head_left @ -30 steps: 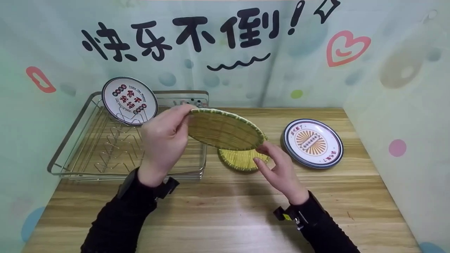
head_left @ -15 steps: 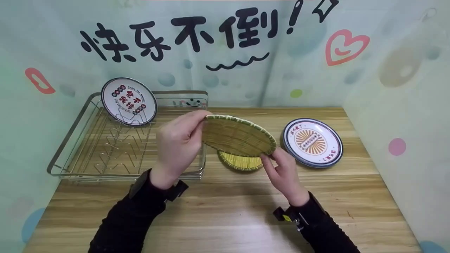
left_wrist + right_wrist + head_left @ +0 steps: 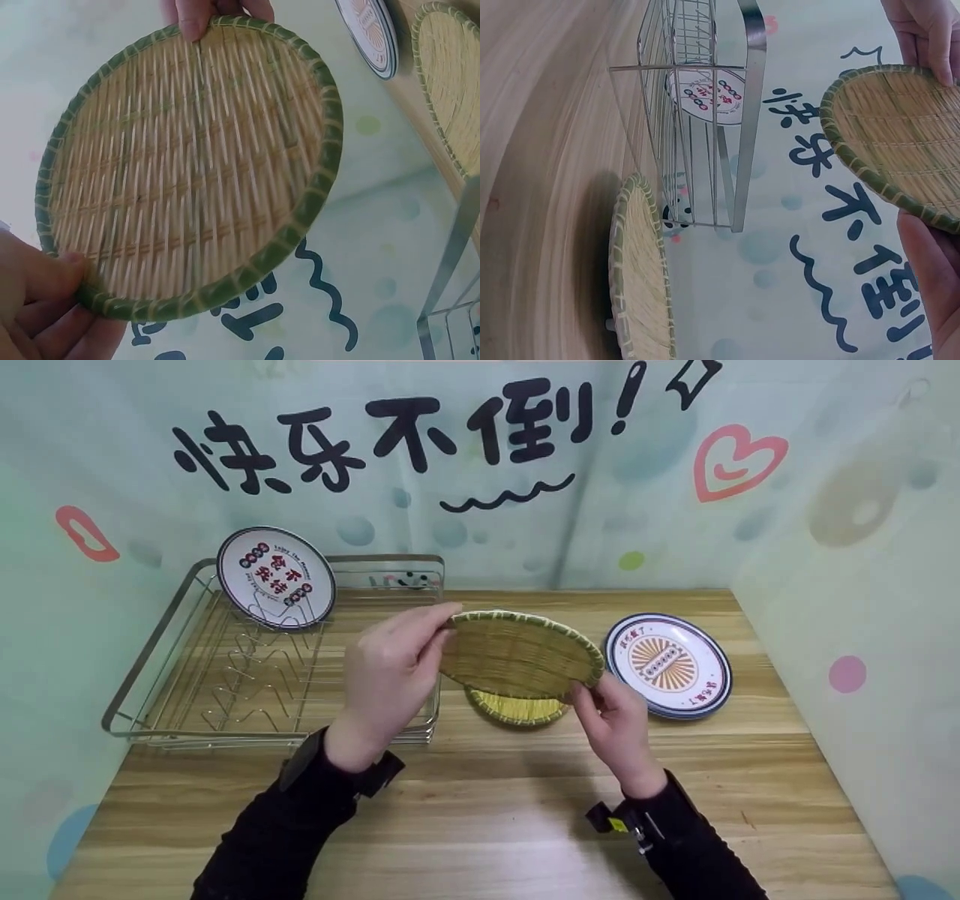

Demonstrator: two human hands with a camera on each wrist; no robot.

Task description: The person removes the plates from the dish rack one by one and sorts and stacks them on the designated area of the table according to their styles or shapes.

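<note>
A round woven bamboo tray (image 3: 521, 656) with a green bound rim is held up, tilted, between both hands. My left hand (image 3: 394, 671) pinches its left rim, thumb on the woven face in the left wrist view, where the whole woven bamboo tray (image 3: 191, 165) shows. My right hand (image 3: 619, 727) pinches the opposite rim at the lower right. Below it, a second woven bamboo tray (image 3: 521, 711) lies on the table, partly covered by the raised one in the head view. The right wrist view shows this lower tray (image 3: 641, 277) from the side.
A wire dish rack (image 3: 262, 733) stands at the left, with a printed white plate (image 3: 277, 577) leaning upright at its back. Blue-rimmed plates (image 3: 667, 666) lie stacked at the right on the wooden table (image 3: 480, 825). A printed curtain (image 3: 495, 540) closes off the back.
The left hand has carried the bamboo tray to the right and slightly down. My right hand, its thumb and finger apart at the rim earlier, now grips it.
</note>
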